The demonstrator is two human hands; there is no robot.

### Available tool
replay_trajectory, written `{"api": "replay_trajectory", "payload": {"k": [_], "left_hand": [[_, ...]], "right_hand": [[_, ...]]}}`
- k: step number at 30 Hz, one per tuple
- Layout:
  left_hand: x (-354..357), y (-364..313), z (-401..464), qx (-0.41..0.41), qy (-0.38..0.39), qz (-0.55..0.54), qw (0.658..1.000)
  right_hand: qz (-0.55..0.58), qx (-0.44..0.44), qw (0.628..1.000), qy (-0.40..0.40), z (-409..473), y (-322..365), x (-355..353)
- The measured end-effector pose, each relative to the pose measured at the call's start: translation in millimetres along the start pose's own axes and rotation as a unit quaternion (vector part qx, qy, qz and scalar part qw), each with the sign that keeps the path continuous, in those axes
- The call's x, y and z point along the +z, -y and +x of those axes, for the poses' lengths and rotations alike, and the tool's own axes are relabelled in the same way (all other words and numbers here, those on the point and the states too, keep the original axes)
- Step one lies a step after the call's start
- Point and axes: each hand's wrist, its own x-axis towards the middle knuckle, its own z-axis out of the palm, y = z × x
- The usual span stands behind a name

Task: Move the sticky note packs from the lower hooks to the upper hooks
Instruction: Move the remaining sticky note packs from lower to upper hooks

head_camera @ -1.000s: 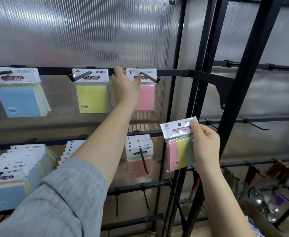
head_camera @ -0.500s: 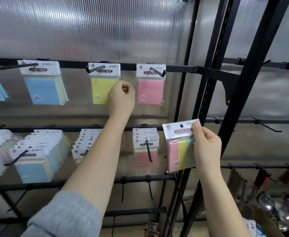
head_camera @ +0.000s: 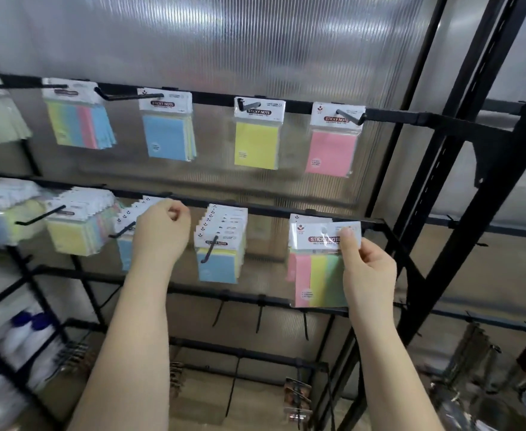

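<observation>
The left hand (head_camera: 161, 236) had dropped, loosely curled and empty, from the top rail to the lower packs (head_camera: 219, 242), while the right hand (head_camera: 368, 272) still pinched a striped pack (head_camera: 319, 269) awaiting an upper hook (head_camera: 350, 116).

Between our right fingers (head_camera: 348, 241) the sticky note pack (head_camera: 320, 262) wears glossy clear plastic over a matt paper header. Above them, black matt metal hooks (head_camera: 350, 117) front a ribbed translucent plastic panel (head_camera: 224, 42).
</observation>
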Motion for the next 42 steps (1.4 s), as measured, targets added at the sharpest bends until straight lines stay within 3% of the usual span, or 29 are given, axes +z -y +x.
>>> {"api": "replay_trajectory", "payload": {"k": [8, 23, 31, 42], "left_hand": [[-47.7, 60.4, 21.6, -0.027, 0.026, 0.011, 0.999], [-179.5, 194.3, 136.7, 0.017, 0.088, 0.057, 0.994], [-224.4, 246.9, 163.7, 0.017, 0.134, 0.088, 0.987], [-246.9, 264.1, 179.2, 0.025, 0.157, 0.113, 0.981]], "right_hand": [[-0.022, -0.012, 1.0, 0.015, -29.5, 12.7, 54.3], [-0.002, -0.004, 0.998, -0.067, -127.2, 43.5, 264.3], [-0.026, 0.003, 0.996, -0.082, -159.8, 68.1, 324.2], [0.017, -0.104, 0.994, -0.028, -135.3, 115.8, 395.7]]}}
